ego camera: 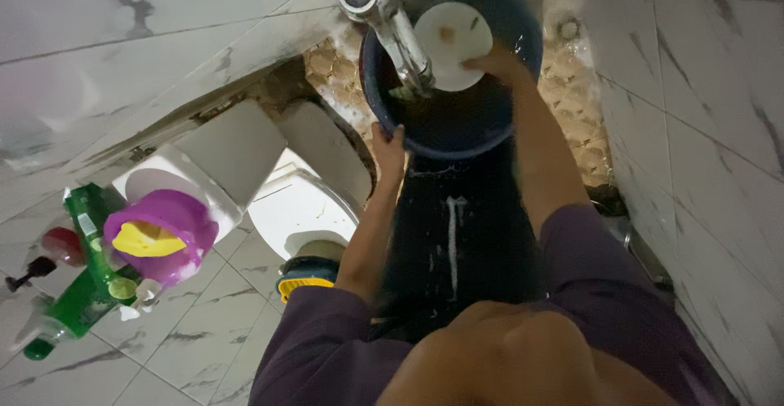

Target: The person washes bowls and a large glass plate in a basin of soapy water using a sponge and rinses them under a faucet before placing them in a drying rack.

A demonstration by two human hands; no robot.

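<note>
Purple sleeves lead out to both hands at a dark blue bucket (453, 128). Left hand (389, 146) clenched on the near rim, fingers hooked over the edge. Right hand (495, 61) reaches inside, fingertips pinching the edge of a white plate (452, 45) lying just beyond it, under the metal tap (400, 30). Judgement: plate rigid, probably breakable, wet and slippery; best gripped at the rim, thumb over the edge. Well left of the left hand: white toilet (245, 169), purple pot (163, 230), green bottle (82, 267).

Home bathroom — white toilet (294, 202) sitting on marble-look tiled floor (196, 341), metal tap (392, 14) hanging over a dark bucket (457, 128), cleaner bottles (82, 275) standing by.
</note>
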